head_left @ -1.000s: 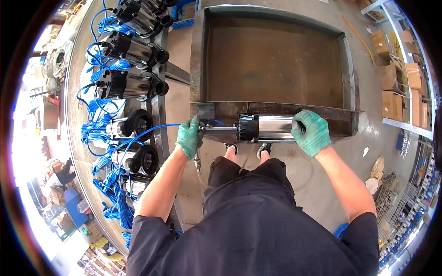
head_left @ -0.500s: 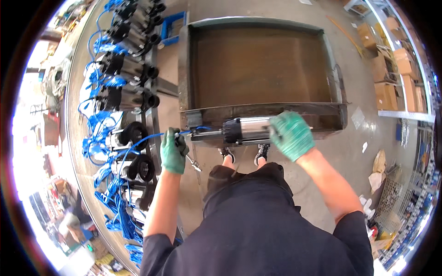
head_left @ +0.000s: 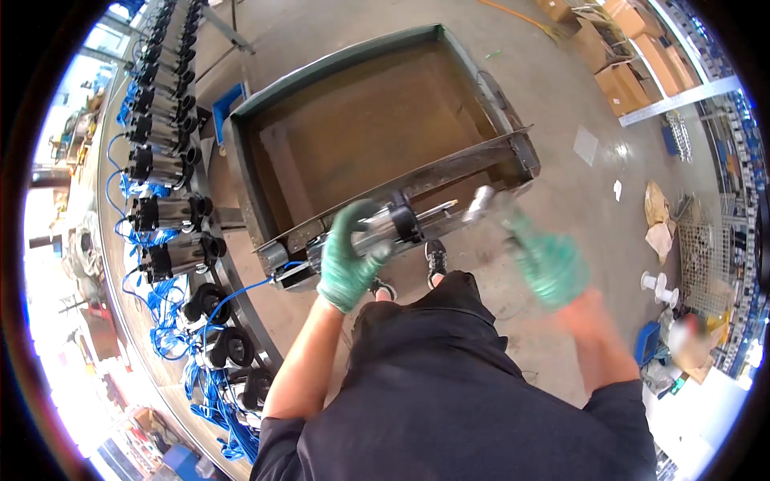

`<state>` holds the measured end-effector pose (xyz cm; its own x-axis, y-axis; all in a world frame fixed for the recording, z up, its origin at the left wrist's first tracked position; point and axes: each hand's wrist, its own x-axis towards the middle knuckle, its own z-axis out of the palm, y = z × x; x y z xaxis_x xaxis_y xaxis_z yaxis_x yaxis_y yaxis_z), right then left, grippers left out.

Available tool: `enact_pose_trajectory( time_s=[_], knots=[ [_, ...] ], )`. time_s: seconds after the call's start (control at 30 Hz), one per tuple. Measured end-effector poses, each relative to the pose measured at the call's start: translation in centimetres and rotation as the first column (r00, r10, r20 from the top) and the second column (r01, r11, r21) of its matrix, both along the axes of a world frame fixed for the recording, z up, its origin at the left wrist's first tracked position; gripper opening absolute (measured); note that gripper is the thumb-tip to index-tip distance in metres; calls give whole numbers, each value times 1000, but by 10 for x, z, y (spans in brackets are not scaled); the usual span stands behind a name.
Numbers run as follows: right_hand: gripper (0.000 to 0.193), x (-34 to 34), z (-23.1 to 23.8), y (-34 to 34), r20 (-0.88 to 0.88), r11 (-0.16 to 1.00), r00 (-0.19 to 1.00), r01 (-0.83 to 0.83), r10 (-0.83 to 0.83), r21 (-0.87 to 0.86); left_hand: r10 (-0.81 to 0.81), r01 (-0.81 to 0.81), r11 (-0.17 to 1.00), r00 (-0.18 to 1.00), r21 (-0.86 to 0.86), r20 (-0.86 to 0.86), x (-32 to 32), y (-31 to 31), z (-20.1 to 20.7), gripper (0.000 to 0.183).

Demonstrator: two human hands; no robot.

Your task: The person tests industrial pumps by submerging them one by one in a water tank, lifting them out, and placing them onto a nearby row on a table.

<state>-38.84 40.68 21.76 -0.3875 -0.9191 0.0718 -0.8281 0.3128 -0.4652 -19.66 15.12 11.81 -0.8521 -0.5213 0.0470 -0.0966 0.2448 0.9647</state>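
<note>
Pump: steel cyl. body, black collar, blue cable.

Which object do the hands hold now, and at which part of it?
The left hand grips the steel pump cylinder around its left end. The right hand is blurred and apart from it, holding nothing visible.

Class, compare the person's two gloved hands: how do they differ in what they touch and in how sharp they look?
The left hand is wrapped around the silver cylindrical pump at the rim of the metal tray; the right hand holds nothing and is open beside the pump's end. The left hand looks fairly sharp, the right hand is blurred. Both wear green gloves.
</note>
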Motion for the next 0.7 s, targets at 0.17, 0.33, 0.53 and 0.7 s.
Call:
enact_pose_trajectory(
  time_s=[0.17, 0.33, 0.53, 0.7],
  knots=[
    [73, -56, -8, 39, 791, 924, 498, 312, -356, 219, 94, 245, 677, 906, -694, 412, -5, -2, -45, 103],
    [31, -57, -128, 7, 688, 925, 671, 381, -276, 0, 93, 372, 736, 772, -565, 629, -43, 5, -62, 104],
    [18, -56, -198, -38, 871, 921, 405, 370, -278, 122, 111, 436, 650, 756, -622, 645, -52, 8, -56, 98],
    [17, -56, -201, -62, 966, 886, 3, 400, -257, 235, 87, 377, 672, 814, -637, 574, -54, 7, -57, 93]
  ],
)
